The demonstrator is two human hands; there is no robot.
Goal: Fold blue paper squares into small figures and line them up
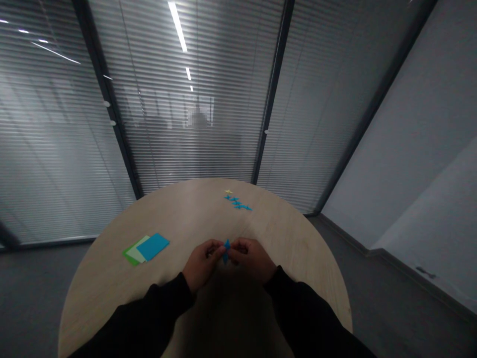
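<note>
My left hand point(201, 262) and my right hand point(250, 257) meet above the round wooden table point(112, 283), fingers pinched from both sides on a small blue folded paper piece point(226, 250). Both arms wear dark sleeves. A fanned stack of paper sheets point(146, 248), blue on top of pale green and bright green, lies to the left of my hands. At the far side of the table sits a row of several small blue folded paper figures point(238, 203), with one yellow figure point(228, 191) just behind them.
Glass walls with closed horizontal blinds point(186, 109) and dark frames stand behind the table. A grey wall point(417, 149) and grey floor run along the right side. The table's curved edge falls away on the left and right.
</note>
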